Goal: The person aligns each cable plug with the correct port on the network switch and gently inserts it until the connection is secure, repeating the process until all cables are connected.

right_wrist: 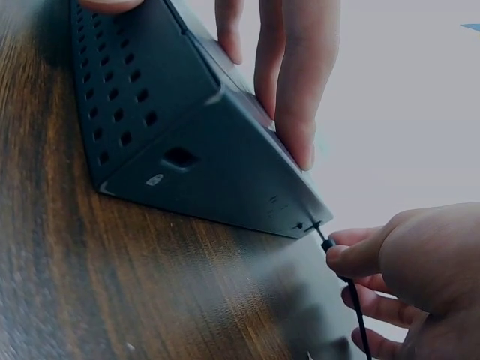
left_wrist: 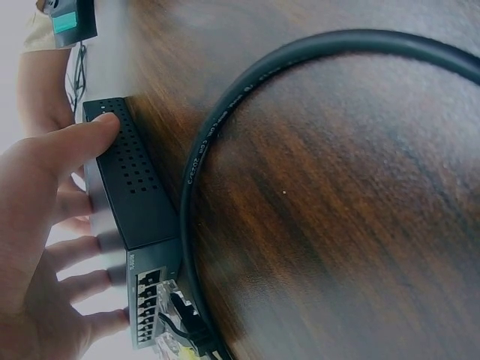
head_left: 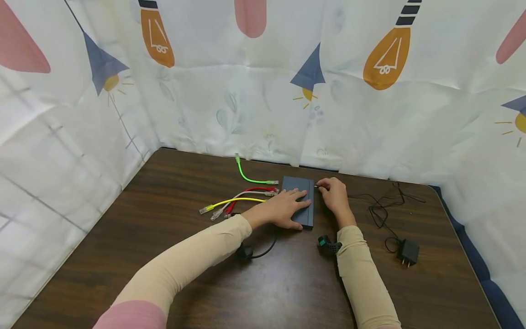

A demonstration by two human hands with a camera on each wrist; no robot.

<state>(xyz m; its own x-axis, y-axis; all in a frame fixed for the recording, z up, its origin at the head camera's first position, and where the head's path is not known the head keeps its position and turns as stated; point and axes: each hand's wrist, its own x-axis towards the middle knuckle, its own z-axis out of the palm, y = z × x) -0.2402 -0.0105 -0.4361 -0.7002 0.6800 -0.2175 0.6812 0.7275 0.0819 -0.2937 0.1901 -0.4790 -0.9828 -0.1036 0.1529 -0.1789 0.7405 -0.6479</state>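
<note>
Network switch (head_left: 298, 201), far-centre on the counter (head_left: 172, 256), judged rigid, light and apt to slide: left hand (head_left: 283, 210) lies flat, fingers straight, pressing its top, while right hand (head_left: 334, 196) pinches the thin power plug (right_wrist: 328, 244) at its right-side socket.

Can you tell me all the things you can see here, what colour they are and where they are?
Network switch: one, dark grey, middle of the table.
Patch cables: four, green, red, white and yellow, at the switch's left side.
Power cord: one, black, right of the switch.
Power adapter: one, black, at the table's right edge.
Table: one, dark brown wood.
Curtain: white with lamp prints, behind the table.
Left hand: rests flat on the switch.
Right hand: pinches the cord's plug at the switch.
</note>
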